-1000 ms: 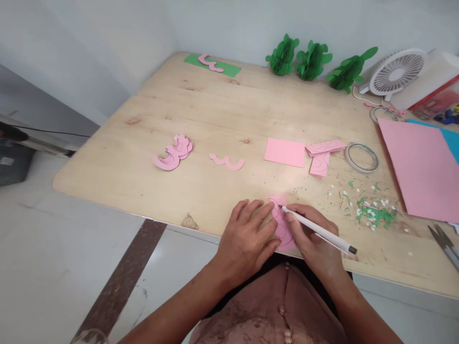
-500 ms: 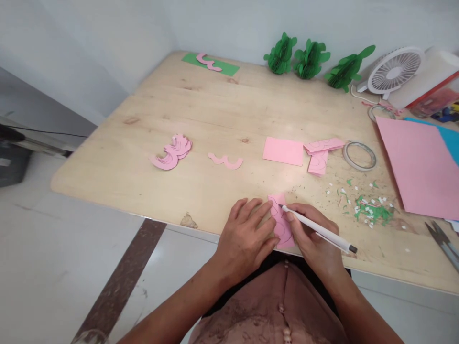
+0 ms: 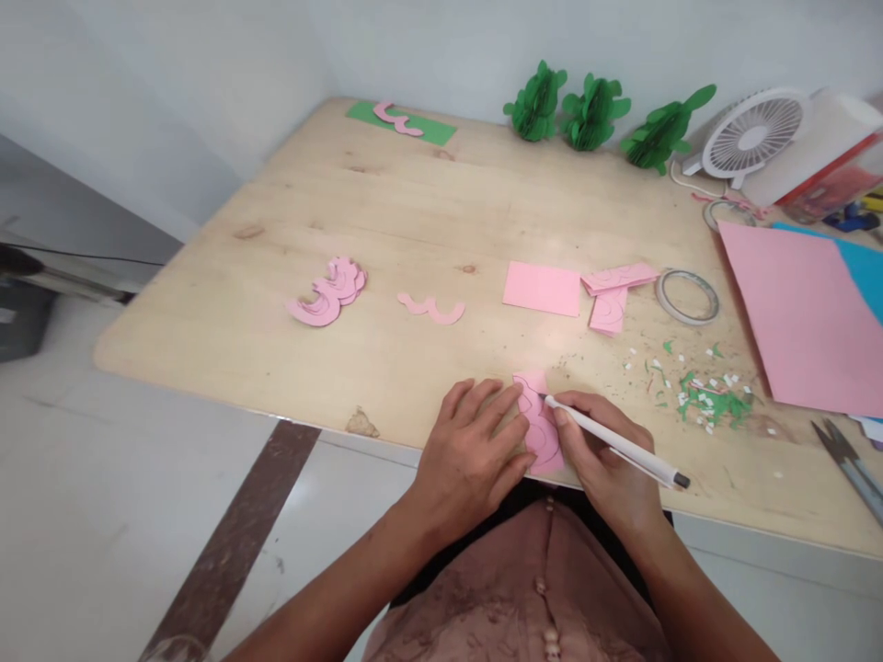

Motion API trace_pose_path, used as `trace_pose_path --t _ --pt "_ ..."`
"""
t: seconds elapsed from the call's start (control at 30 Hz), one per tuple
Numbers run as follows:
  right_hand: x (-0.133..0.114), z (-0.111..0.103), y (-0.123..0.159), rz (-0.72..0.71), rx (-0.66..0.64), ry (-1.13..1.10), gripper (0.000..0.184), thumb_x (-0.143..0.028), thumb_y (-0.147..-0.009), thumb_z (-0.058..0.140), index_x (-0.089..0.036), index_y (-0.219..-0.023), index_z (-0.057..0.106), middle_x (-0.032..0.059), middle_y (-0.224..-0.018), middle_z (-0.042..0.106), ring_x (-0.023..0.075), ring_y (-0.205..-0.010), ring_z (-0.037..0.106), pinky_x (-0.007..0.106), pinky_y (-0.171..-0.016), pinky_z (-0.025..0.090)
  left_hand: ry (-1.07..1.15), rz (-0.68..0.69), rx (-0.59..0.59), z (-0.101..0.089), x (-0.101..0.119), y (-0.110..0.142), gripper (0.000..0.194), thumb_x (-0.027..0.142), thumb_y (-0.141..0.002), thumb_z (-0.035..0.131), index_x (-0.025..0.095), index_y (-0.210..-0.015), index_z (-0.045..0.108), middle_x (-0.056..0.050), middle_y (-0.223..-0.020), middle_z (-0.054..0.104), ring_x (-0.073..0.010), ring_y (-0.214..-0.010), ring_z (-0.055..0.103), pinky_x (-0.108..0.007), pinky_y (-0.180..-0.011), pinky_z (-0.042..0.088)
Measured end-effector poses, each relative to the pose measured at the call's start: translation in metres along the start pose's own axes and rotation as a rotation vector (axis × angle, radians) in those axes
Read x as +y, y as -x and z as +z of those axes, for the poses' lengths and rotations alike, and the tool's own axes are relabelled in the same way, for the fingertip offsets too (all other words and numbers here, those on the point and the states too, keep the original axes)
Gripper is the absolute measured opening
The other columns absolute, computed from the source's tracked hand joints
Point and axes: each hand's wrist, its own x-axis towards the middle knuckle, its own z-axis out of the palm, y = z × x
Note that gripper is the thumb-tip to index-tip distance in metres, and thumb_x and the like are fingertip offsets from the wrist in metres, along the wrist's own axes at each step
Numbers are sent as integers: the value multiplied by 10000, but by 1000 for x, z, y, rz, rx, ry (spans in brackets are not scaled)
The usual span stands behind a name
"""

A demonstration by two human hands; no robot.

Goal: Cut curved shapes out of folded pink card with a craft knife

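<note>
A white pen (image 3: 613,439) is gripped in my right hand (image 3: 611,460), its tip on a pink paper strip (image 3: 542,432) at the table's front edge. Dark curved outlines are drawn on that strip. My left hand (image 3: 475,446) lies flat with fingers spread, its fingertips on the strip's left side. Beyond the hands lie a wavy pink cutout (image 3: 432,309), a pink paper rectangle (image 3: 542,289) and folded pink pieces (image 3: 611,308) with drawn curves. Farther left is a pile of pink scalloped cutouts (image 3: 327,292).
Tape rolls (image 3: 688,297), green and white scraps (image 3: 710,402), scissors (image 3: 847,464) and a large pink sheet (image 3: 793,313) lie on the right. Green paper shapes (image 3: 594,112) and a white fan (image 3: 755,136) stand along the wall. A green strip (image 3: 431,131) lies far back.
The pen tip has shifted slightly along the strip, and a dark line near its top now reaches farther right. My left hand stays on the strip. The view has shifted a little.
</note>
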Motion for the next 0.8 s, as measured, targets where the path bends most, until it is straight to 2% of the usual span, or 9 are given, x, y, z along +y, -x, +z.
trace_pose_path --t 0.33,0.6,0.8 --pt "-3 -2 2 17 14 8 140 -290 -893 561 -229 -905 686 28 -846 743 178 -757 690 312 -728 563 -6 -2 1 -1 0 0 167 284 -894 551 189 -997 643 -91 -1317 602 -285 -1213 504 -495 -1054 379" --pt "-1 -2 5 -5 14 8 118 -265 -896 567 -230 -930 675 24 -878 743 179 -812 686 314 -761 550 -5 8 2 0 0 0 175 280 -898 545 182 -1011 637 -93 -1326 595 -288 -1219 500 -499 -1052 377" --pt "-2 -1 7 45 48 -24 121 -286 -887 578 -229 -913 682 26 -865 739 181 -785 684 324 -753 556 -10 13 -2 0 0 0 176 283 -891 557 186 -1010 643 -97 -1328 592 -288 -1224 494 -502 -1051 381"
